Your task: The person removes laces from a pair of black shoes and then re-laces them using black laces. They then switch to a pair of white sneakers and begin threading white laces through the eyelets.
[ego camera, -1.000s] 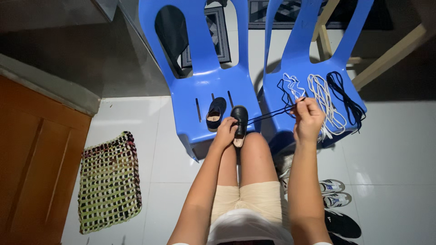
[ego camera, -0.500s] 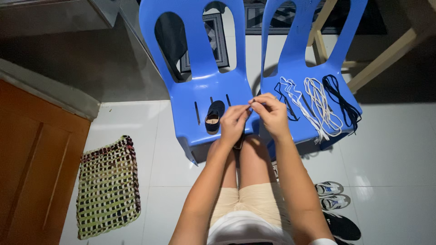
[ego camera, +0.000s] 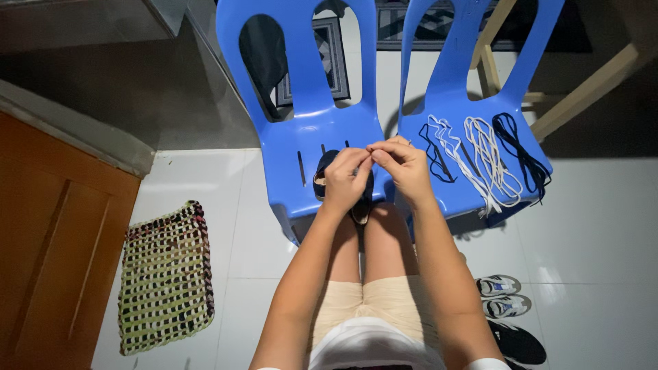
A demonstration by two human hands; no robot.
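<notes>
My left hand point(ego camera: 345, 179) and my right hand point(ego camera: 402, 164) meet over a small black shoe point(ego camera: 362, 205) that rests at my knees against the front edge of the left blue chair point(ego camera: 312, 130). Both hands pinch the thin black lace between their fingertips; the lace itself is mostly hidden by the fingers. A second black shoe point(ego camera: 321, 177) lies on the chair seat, half covered by my left hand. On the right blue chair point(ego camera: 452, 103) lie several loose laces: white ones point(ego camera: 486, 161) and black ones point(ego camera: 524, 154).
A woven mat point(ego camera: 166, 274) lies on the white tile floor at left, beside a wooden door point(ego camera: 48, 253). Sneakers point(ego camera: 504, 294) and a dark shoe point(ego camera: 519, 340) sit on the floor at right. A wooden chair leg point(ego camera: 582, 89) stands behind.
My right hand, which held the lace stretched out to the right a second ago, has come back to my left hand; both now pinch the lace together above the shoe.
</notes>
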